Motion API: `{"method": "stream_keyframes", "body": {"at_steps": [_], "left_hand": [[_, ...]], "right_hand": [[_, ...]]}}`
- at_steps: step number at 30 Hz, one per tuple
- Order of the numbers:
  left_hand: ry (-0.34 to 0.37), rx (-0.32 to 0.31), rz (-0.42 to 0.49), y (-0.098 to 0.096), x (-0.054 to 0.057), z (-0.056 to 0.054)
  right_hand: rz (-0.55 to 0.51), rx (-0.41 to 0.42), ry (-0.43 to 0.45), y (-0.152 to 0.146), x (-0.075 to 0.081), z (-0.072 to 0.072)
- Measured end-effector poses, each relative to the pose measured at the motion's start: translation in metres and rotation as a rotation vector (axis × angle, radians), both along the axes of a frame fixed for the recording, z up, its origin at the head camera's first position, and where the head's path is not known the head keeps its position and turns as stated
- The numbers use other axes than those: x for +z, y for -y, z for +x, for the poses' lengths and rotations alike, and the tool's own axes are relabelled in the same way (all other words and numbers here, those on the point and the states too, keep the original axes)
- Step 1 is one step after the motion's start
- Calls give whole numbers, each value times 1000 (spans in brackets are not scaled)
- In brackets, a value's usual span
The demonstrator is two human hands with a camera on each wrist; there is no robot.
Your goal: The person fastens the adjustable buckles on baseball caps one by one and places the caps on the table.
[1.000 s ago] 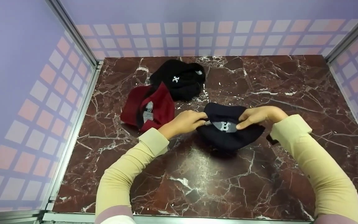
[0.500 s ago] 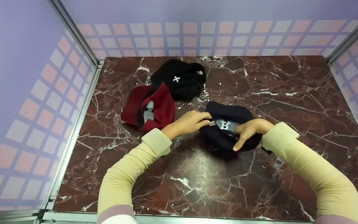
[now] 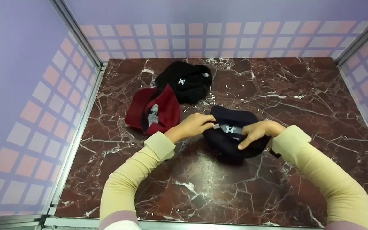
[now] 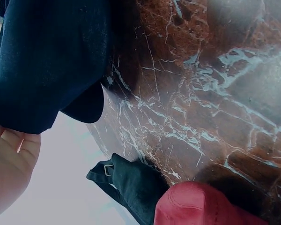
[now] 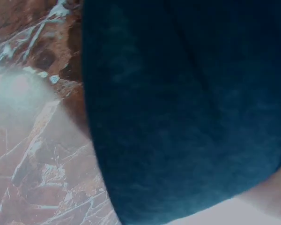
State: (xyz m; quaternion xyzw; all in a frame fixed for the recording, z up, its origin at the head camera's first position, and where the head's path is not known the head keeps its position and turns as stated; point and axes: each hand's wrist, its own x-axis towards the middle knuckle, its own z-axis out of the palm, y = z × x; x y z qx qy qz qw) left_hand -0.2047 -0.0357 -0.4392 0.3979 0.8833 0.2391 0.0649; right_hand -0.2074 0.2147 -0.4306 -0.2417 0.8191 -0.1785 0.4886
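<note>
A navy cap [image 3: 235, 148] is held up between both hands, its opening facing up. Inside it shows a grey patch with a white emblem, and a small light metal piece sits at its left edge. My left hand [image 3: 193, 125] pinches that left edge; in the left wrist view the fingers lie under the cloth. On the other side my right hand [image 3: 260, 130] grips the cap's right rim, thumb outside and the other fingers hidden by cap and hand. Dark blue fabric of the cap [image 5: 187, 117] fills most of the right wrist view.
A red cap [image 3: 168, 111] lies left of the hands, opening showing, close against a black cap [image 3: 184, 81] behind it. Both rest on the brown marbled tabletop [image 3: 299, 105]. Patterned panels [image 3: 203, 35] enclose the table at the back and sides.
My right hand has shifted down and toward me along the rim, the thumb moving from the emblem patch to the cap's near side. My left hand keeps its grip on the left edge.
</note>
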Motion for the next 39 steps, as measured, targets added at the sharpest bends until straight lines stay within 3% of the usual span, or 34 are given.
{"method": "stream_keyframes", "body": {"at_steps": [5, 9, 12, 18, 28, 39], "left_hand": [[41, 19, 36, 2, 0, -1], [75, 32, 62, 2, 0, -2], [92, 37, 66, 2, 0, -3], [102, 49, 67, 2, -1, -4], [123, 60, 74, -2, -1, -5], [161, 77, 84, -5, -1, -1]], "right_hand": [[-189, -159, 57, 0, 7, -1], [-318, -238, 98, 0, 13, -1], [-427, -248, 137, -1, 18, -3], [-610, -180, 180, -2, 23, -6], [-728, -267, 293, 3, 38, -2], [-899, -347, 242, 12, 47, 6]]}}
